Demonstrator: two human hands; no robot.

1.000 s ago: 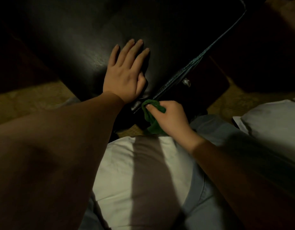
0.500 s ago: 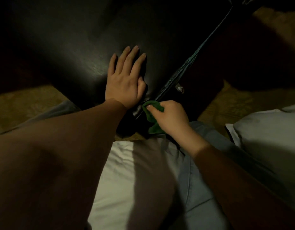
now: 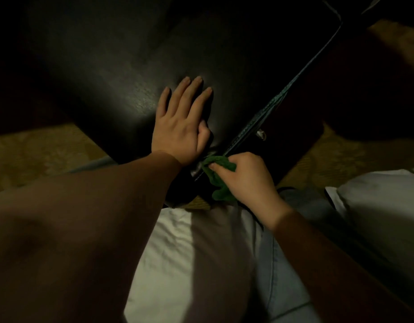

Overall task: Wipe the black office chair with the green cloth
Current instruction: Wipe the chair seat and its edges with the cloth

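Partly hidden green cloth (image 3: 219, 181), right hand (image 3: 246, 180)

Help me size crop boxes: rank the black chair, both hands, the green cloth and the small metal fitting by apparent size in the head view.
1. black chair
2. left hand and right hand, about alike
3. green cloth, partly hidden
4. metal fitting

Premises: a dimly lit, carpeted indoor room; whether home or office cannot be determined. Evidence: patterned tan carpet (image 3: 38, 155) to the left of the left hand (image 3: 178, 129); a black office chair (image 3: 131, 66) with a stitched edge under that hand; a white pillow-like item (image 3: 376, 206) to the right of the right hand (image 3: 245, 176).
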